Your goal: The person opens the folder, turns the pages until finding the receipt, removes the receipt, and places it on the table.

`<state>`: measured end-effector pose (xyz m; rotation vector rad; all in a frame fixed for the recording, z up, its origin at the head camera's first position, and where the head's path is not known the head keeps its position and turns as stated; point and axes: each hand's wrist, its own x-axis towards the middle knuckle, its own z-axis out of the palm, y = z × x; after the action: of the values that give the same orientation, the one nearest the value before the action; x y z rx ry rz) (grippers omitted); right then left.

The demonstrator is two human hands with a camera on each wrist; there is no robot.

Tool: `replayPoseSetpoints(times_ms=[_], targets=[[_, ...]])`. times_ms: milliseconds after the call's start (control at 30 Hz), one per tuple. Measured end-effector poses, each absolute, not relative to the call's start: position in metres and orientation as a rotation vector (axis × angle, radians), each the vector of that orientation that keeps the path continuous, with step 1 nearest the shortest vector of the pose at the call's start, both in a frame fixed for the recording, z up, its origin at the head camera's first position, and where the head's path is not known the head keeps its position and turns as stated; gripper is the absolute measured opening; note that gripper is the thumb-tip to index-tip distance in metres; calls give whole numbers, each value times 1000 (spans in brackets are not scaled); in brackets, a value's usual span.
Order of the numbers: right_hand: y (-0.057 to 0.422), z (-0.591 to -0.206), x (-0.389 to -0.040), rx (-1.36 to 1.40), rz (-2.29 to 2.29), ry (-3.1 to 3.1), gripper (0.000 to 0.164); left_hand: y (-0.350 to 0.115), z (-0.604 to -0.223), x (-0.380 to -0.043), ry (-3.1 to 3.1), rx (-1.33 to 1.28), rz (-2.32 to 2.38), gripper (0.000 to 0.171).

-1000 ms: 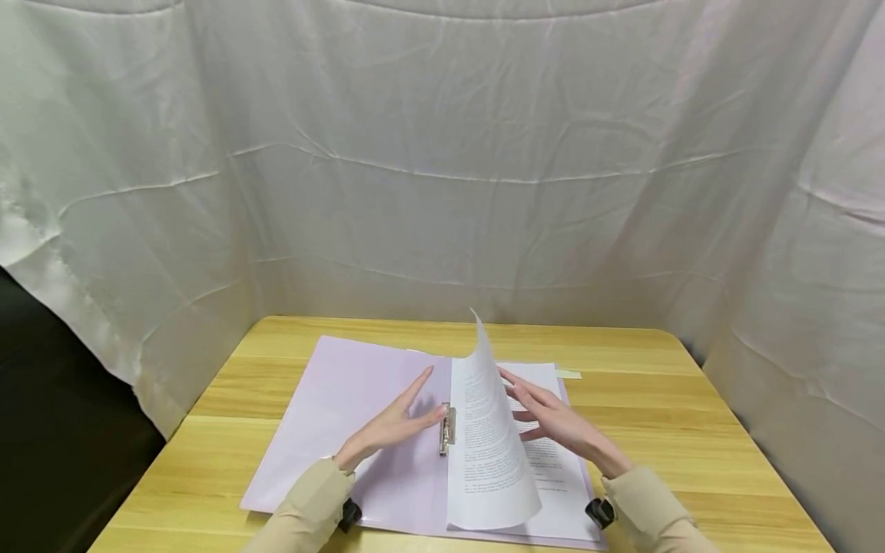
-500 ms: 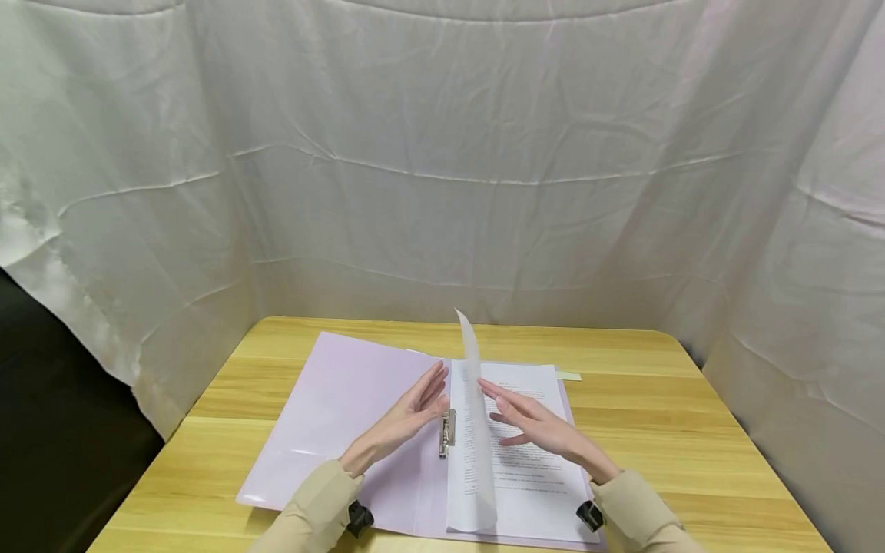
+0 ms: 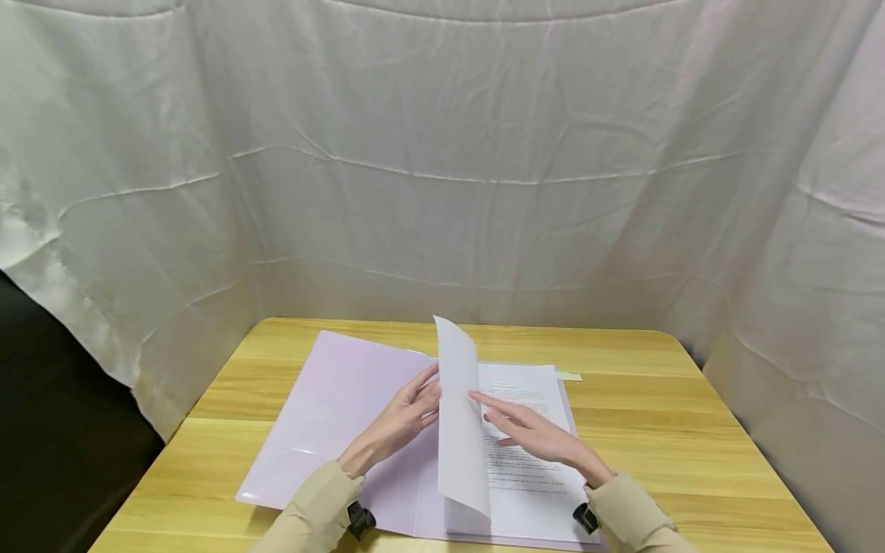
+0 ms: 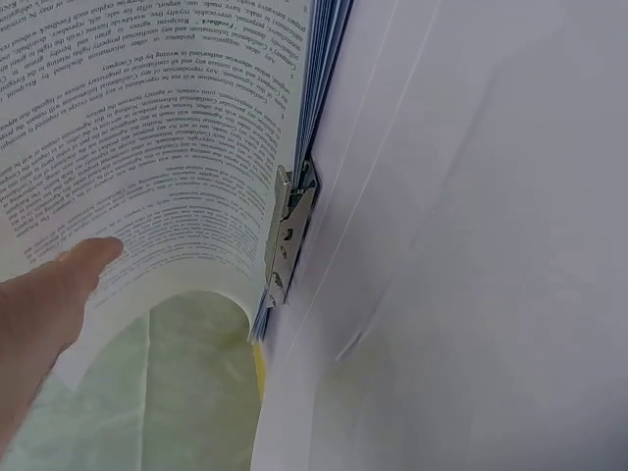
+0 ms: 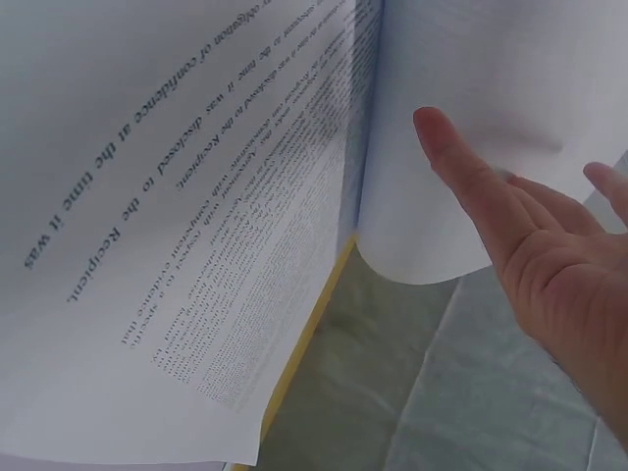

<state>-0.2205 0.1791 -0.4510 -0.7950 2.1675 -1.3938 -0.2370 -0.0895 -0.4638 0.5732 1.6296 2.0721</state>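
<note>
A lilac folder (image 3: 346, 399) lies spread on the table. From its middle a printed sheet (image 3: 459, 422) stands up, curved, with its blank back facing right. My left hand (image 3: 397, 426) is at the sheet's left side; in the left wrist view its thumb is by the printed face. On the other side, my right hand (image 3: 535, 434) has its fingers extended, the fingertips at the blank back. Both hands have fairly straight fingers. Under the right hand lies a stack of printed pages (image 3: 532, 499). The metal clip (image 4: 285, 240) holds the pages at the spine; the sheet hides it in the head view.
The wooden table (image 3: 677, 445) extends to both sides of the folder. A pale tab (image 3: 570, 376) sticks out at the folder's right edge. Grey cloth (image 3: 484, 153) hangs behind and at the sides. Black material (image 3: 62, 415) is at the far left.
The raised sheet has swung from right to left, past upright, and now shows its blank back. My right hand has moved left with it. The left hand has shifted slightly toward the sheet.
</note>
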Motion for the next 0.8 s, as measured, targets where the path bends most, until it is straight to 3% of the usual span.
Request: replayPoseSetpoints(times_ms=[367,800], targets=[[179,-457,-221,-946,-1241,2287,51,-97,-461,-240,1523,461,2180,60],[188,-463,-227,-920,-1346,2177,51,-109,-467,-246,1762,334,2147,54]])
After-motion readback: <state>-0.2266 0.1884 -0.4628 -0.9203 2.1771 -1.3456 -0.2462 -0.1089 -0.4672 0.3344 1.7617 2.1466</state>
